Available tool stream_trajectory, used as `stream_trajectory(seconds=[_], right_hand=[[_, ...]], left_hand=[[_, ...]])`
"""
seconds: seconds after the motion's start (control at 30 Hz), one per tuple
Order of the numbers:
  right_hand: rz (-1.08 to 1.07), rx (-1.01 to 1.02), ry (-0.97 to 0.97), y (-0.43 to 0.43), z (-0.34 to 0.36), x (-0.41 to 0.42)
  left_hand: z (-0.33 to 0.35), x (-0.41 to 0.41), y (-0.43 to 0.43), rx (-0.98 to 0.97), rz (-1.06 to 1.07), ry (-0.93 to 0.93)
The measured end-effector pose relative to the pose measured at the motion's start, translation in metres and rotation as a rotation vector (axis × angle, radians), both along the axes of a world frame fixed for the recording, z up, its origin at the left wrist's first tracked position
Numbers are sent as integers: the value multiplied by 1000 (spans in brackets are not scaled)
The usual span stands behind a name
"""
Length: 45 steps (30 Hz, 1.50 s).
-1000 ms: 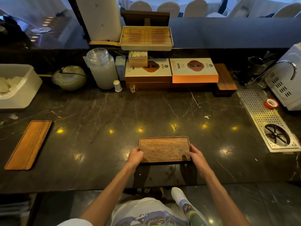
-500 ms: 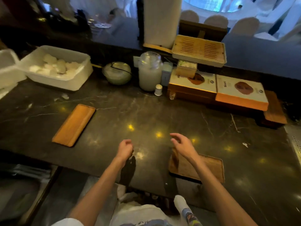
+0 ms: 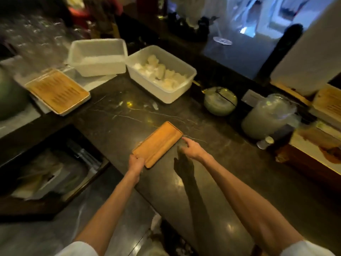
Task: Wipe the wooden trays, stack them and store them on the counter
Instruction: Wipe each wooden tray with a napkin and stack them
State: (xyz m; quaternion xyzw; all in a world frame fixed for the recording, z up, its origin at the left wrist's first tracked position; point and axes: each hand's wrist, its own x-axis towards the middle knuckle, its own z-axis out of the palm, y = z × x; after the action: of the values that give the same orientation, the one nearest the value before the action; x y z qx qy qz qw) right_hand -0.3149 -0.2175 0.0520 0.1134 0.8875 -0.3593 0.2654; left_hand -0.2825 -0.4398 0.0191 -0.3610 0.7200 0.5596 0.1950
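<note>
A long light-wood tray point(image 3: 158, 143) lies slantwise on the dark marble counter point(image 3: 230, 172). My left hand point(image 3: 136, 162) grips its near left corner. My right hand point(image 3: 191, 149) hovers just right of the tray's far end with fingers spread, one fingertip close to the far right corner; I cannot tell whether it touches. The darker wooden tray handled a moment ago is out of view.
A slatted bamboo tray point(image 3: 57, 91) sits on a white base at the left. Two white tubs stand behind: an empty one point(image 3: 97, 56) and one with rolled white cloths point(image 3: 160, 72). A round lidded bowl point(image 3: 220, 101), a clear jar point(image 3: 267, 117) and boxes point(image 3: 321, 139) line the right.
I let go of the dark tray and turned left. Both hands travelled to the light tray; the left hand took hold of its near corner.
</note>
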Motion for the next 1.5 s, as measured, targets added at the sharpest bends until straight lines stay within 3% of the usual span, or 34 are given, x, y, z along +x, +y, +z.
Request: stream_trajectory(seconds=[0.1,0.3,0.53,0.6,0.73,0.87,1.1,1.23,1.5], right_hand=[[-4,-34,29,-23,-11,-40],[-48,102,-75,-28,-35,-92],[-105,108,-139,-15,-37,-74],[-232,-20,-158,-4,-35,-55],[-466,-238,-30,28,-30,3],[-619,-352,86,82,-22,79],[-1023,-294,258,174,-22,253],[-1258,-277,286,213,-23,362],[-1479,-179,304,260,-54,504]], left_hand=[[-11,-13,-13,80,12,-72],[-29,-27,-22,194,25,-145],[-38,-39,-28,229,56,-231],[-37,-34,-29,221,77,-239],[-30,-24,-15,120,65,-160],[-18,-14,31,21,-130,-50],[-7,51,175,-209,-659,136],[-8,118,252,-221,-912,141],[-19,230,337,-202,-1156,91]])
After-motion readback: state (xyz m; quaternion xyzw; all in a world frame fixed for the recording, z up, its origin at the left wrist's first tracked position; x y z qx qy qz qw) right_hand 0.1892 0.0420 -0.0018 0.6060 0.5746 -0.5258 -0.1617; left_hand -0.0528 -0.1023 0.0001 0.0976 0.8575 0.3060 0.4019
